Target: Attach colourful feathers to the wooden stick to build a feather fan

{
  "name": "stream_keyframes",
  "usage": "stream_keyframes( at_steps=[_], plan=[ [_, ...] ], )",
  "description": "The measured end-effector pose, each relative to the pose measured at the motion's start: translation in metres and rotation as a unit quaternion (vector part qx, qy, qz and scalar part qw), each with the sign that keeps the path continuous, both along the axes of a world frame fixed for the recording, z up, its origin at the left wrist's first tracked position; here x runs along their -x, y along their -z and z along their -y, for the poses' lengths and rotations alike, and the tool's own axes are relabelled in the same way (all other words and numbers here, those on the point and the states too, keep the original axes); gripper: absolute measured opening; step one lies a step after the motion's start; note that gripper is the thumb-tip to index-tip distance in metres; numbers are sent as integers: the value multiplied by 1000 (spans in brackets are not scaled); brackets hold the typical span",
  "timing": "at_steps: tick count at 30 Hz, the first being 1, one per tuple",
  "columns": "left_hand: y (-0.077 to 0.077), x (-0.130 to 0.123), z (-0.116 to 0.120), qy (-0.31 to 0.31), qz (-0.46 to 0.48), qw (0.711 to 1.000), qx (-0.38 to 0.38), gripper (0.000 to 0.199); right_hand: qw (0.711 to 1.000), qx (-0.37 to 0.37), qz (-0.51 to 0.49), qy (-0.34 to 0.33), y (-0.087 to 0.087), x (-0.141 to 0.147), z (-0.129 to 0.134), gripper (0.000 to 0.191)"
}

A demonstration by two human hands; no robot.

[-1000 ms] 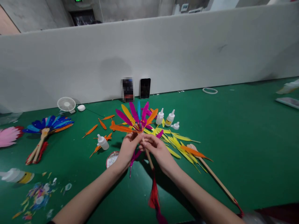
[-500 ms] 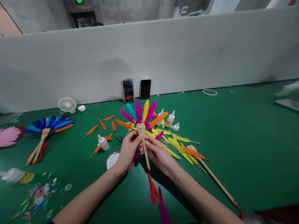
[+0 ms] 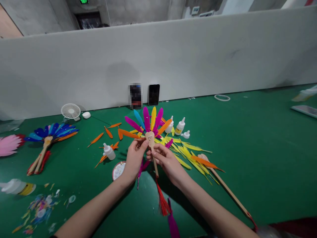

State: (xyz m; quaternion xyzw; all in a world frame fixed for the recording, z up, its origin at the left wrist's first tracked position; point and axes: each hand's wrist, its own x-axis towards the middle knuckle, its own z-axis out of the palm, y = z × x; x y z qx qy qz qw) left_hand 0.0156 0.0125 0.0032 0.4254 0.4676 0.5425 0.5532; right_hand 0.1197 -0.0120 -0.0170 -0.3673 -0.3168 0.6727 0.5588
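Between my hands is an upright feather fan (image 3: 150, 136) with a wooden heart-shaped head, small pearl beads, and a red tassel (image 3: 162, 200) hanging from its handle. Magenta, blue, yellow and orange feathers spread from the head. My left hand (image 3: 135, 157) pinches the fan just below and beside the heart. Lower down, my right hand (image 3: 164, 160) grips the handle with thumb and fingers. Behind the fan lie loose yellow-green feathers (image 3: 185, 152). A dish of beads (image 3: 119, 170) sits partly behind my left wrist.
White glue bottles (image 3: 180, 126) stand behind the fan, another bottle (image 3: 109, 152) left. A second wooden handle (image 3: 229, 187) lies right under an orange feather. Blue feather fans (image 3: 48, 134), a small white fan (image 3: 71, 111) and scraps (image 3: 41, 210) are left. Two phones (image 3: 154, 95) lean on the partition (image 3: 198, 62).
The feather fan has turned slightly in my hands, its feathers shifting a little left. Both hands keep hold of it.
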Motion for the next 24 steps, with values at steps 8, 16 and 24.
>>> stream_keyframes(
  at_steps=[8, 16, 24],
  plan=[
    [3, 1, -1, -45, 27, 998, -16, 18, 999, -1, 33, 6, -3, 1, 2, 29],
    [2, -1, 2, 2, 31, 1000, 2, 18, 999, -11, 47, 8, -3, 0, 1, 26],
    [5, 0, 0, 15, 23, 1000, -7, 18, 999, -14, 42, 29, -3, 2, 1, 29]
  ],
)
